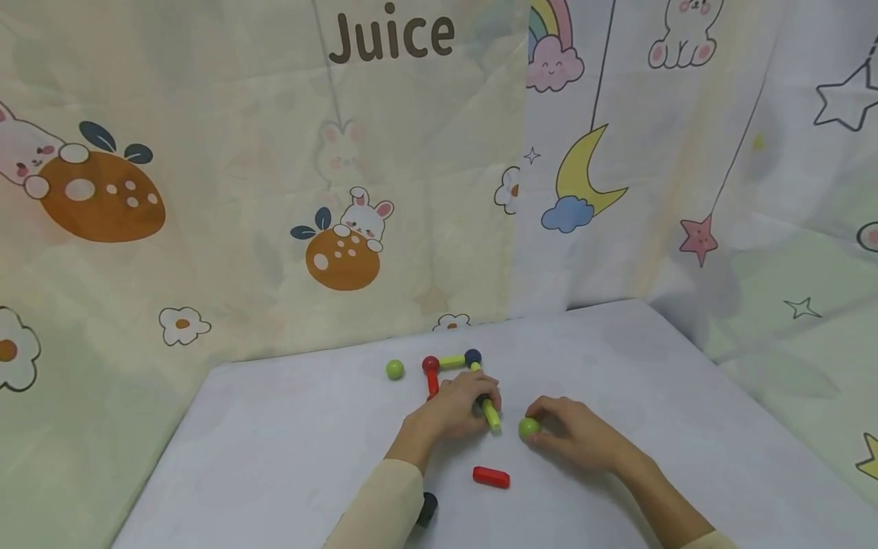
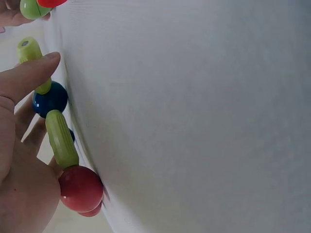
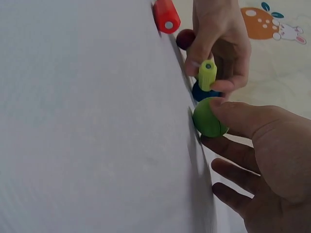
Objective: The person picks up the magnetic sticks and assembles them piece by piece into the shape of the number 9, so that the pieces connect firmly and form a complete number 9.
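My left hand (image 1: 449, 408) grips a joined frame of sticks and balls by a yellow-green stick (image 1: 491, 416), its thumb across that stick in the left wrist view. The stick's free end points towards my right hand (image 1: 583, 436), which pinches a green ball (image 1: 529, 428) between thumb and fingers. A gap separates ball and stick end in the head view. Beyond the left hand, the frame has a red ball (image 1: 430, 364), a red stick (image 1: 432, 383), another yellow-green stick (image 1: 451, 361) and a dark blue ball (image 1: 473, 357). Part of it is hidden behind the hand.
A loose red stick (image 1: 491, 477) lies on the white table (image 1: 274, 442) nearer the person. One more green ball (image 1: 395, 370) sits left of the frame. By the left sleeve (image 1: 380, 507) is a black object (image 1: 428, 509), partly covered. Printed cloth (image 1: 240, 191) hangs behind the table.
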A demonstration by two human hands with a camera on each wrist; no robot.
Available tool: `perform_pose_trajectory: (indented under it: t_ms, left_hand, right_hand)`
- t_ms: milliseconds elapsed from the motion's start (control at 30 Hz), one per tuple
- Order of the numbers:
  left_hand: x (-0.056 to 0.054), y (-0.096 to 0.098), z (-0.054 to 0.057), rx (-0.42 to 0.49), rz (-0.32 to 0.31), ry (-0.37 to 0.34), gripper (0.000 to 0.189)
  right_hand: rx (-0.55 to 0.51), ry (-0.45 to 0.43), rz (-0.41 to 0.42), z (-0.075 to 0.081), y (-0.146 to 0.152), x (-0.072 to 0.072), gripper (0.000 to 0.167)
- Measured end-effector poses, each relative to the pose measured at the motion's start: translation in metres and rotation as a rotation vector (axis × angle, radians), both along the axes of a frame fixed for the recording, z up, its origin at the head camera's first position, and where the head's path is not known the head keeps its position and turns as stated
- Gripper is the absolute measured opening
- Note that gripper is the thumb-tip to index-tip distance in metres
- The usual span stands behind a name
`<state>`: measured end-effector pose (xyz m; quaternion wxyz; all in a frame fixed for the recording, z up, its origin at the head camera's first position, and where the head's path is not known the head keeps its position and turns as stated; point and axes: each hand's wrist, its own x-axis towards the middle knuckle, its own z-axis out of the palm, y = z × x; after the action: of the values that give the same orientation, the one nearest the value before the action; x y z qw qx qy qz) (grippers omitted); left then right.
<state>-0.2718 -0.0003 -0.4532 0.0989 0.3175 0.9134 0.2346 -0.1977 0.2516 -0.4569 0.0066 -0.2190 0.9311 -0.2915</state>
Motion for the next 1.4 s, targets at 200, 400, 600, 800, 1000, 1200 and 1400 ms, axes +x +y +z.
perform_pose_trajectory:
  t_ms: [200,400,600,800,1000,1200,1400]
  left_hand:
    - [-0.001,0.004,0.005,0.01,-0.004,0.012,0.028]
    - [-0.004,0.002,0.0,0.017,-0.01,0.013,0.027]
    - [-0.005,0.002,0.0,0.025,-0.015,-0.004,0.026]
    - [-0.006,0.0,0.001,0.034,-0.029,0.004,0.025]
    - [-0.006,0.0,0.0,0.041,-0.044,0.026,0.021]
    - [-0.006,0.0,0.0,0.04,-0.021,0.014,0.022]
    - [-0.004,0.0,0.001,0.046,-0.001,-0.02,0.023]
  right_hand:
    - [-0.013,-0.019,0.022,0.004,-0.005,0.005,0.027]
    - [-0.061,-0.082,0.046,0.002,-0.012,0.009,0.028]
    - [-0.084,-0.074,0.033,-0.005,-0.021,0.009,0.027]
    - [-0.115,-0.074,0.022,-0.009,-0.027,0.007,0.024]
    - [-0.144,-0.081,-0.003,-0.011,-0.026,0.002,0.021]
    - [-0.16,-0.076,-0.002,-0.011,-0.028,0.0,0.022]
    - [-0.161,-0.061,-0.005,-0.011,-0.029,0.0,0.022]
